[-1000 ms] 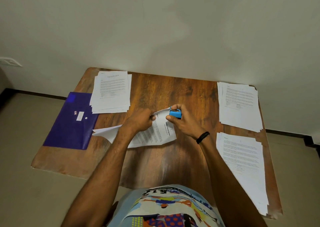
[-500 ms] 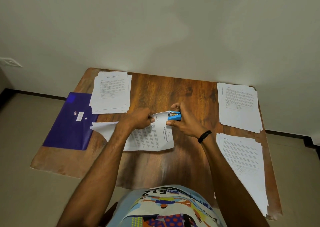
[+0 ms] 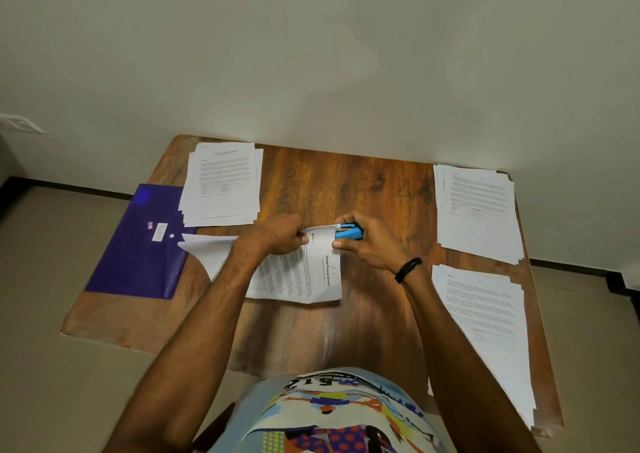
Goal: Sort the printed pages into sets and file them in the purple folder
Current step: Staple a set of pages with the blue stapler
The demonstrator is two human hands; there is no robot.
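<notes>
Mid-table, pinches page set [image 3: 298,274] with left hand [image 3: 277,235], grips blue stapler [image 3: 349,234] on its far corner with right hand [image 3: 374,245], purple folder [image 3: 138,255] off at 9 o'clock.

Held pages [image 3: 298,272] flatter, squarer now

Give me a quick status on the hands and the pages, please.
Left hand pinches the page set. Right hand grips the stapler on its corner. Purple folder flat at left, a paper stack overlapping its edge.
</notes>
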